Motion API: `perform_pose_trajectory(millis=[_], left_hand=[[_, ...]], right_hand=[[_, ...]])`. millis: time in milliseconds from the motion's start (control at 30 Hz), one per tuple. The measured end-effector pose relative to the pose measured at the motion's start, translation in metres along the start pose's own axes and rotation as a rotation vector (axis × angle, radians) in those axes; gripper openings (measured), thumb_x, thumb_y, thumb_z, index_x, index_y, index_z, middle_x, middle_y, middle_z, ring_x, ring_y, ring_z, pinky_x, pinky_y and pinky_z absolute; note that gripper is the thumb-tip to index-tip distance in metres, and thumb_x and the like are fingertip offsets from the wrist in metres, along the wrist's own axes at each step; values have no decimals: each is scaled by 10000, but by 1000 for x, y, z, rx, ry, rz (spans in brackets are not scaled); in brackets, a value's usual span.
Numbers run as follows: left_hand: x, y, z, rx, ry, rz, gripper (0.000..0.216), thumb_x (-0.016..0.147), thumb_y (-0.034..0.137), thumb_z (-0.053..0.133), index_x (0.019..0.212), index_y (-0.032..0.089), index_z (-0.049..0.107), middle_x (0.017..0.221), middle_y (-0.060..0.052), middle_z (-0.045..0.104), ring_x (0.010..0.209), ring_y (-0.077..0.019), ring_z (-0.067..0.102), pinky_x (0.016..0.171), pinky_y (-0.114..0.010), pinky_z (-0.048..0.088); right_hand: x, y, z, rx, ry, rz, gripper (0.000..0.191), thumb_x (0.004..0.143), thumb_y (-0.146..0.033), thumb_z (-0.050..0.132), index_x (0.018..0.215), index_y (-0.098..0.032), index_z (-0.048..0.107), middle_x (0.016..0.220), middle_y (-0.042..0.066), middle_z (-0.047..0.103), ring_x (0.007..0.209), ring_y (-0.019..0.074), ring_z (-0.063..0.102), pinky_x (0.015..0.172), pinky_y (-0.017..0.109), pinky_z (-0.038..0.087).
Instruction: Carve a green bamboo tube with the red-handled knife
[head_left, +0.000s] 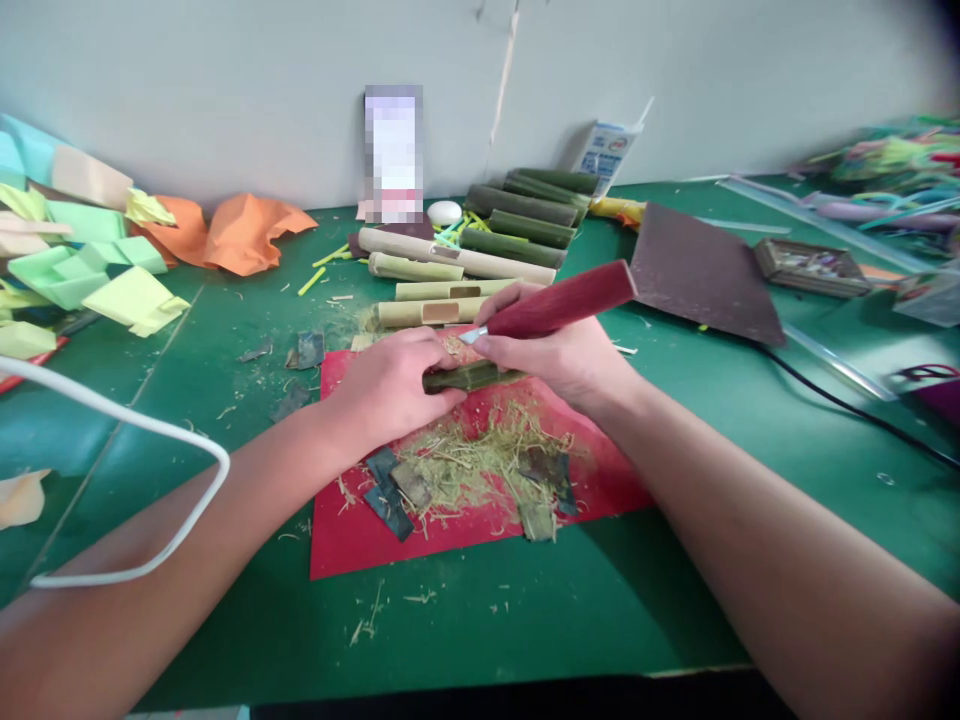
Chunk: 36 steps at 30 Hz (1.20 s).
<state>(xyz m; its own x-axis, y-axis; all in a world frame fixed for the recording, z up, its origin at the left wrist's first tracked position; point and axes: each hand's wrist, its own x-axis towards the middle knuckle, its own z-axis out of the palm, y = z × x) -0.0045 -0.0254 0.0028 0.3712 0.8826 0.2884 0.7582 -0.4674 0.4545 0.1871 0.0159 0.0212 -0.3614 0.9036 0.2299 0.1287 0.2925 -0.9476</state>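
Note:
My left hand (397, 385) is closed round one end of a green bamboo tube (476, 376), which lies crosswise above a red sheet (337, 545). In my right hand (559, 355) is a carving knife (562, 300) with a thick red handle pointing up to the right. Its short metal blade is close to the upper side of the tube; whether it touches I cannot tell. Below my hands, pale shavings (480, 460) and several dark flat bamboo pieces (390, 505) lie on the sheet.
Several bamboo tubes (525, 225), some with cut windows, lie in a row behind my hands. A phone (394, 150) leans on the wall. Folded papers (90, 260) are at left, with a white cable (217, 470) over my left forearm. A dark board (697, 270) lies at right.

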Motion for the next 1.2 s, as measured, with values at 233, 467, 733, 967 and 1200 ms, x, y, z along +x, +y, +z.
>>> perform_pose_trajectory(millis=[233, 467, 733, 967, 1200], left_hand=[[0, -3, 1, -12, -4, -10, 142, 773, 259, 759, 854, 154, 707, 868, -38, 636, 774, -166, 598, 688, -314, 458], [1, -2, 2, 1, 10, -13, 135, 762, 245, 765, 841, 169, 688, 835, -30, 634, 756, -164, 598, 658, -302, 447], [1, -3, 2, -56, -1, -15, 125, 766, 219, 745, 871, 173, 694, 929, -39, 668, 836, -180, 625, 712, -317, 473], [2, -3, 2, -44, -9, -38, 112, 766, 233, 735, 857, 188, 689, 877, -26, 650, 802, -178, 617, 680, -311, 463], [3, -4, 3, -54, -7, -43, 109, 761, 235, 743, 845, 188, 694, 900, -31, 668, 796, -176, 629, 669, -308, 464]], right_hand=[[-5, 4, -6, -105, 160, -27, 229, 651, -244, 786, 656, -198, 561, 656, -20, 552, 615, 123, 487, 556, 299, 398], [-12, 5, 19, -51, 311, -2, 165, 765, -276, 691, 672, -213, 570, 618, -15, 565, 597, 139, 530, 569, 314, 456], [-8, 14, 24, -111, 264, -6, 205, 713, -309, 773, 653, -200, 610, 696, 19, 643, 662, 154, 568, 614, 322, 471], [-5, 8, 24, -175, 138, -8, 199, 754, -302, 685, 635, -197, 565, 639, -8, 580, 619, 128, 497, 575, 305, 400], [-1, 8, 29, -127, 189, 39, 263, 749, -237, 633, 559, -219, 451, 575, -19, 497, 569, 109, 422, 524, 296, 352]])
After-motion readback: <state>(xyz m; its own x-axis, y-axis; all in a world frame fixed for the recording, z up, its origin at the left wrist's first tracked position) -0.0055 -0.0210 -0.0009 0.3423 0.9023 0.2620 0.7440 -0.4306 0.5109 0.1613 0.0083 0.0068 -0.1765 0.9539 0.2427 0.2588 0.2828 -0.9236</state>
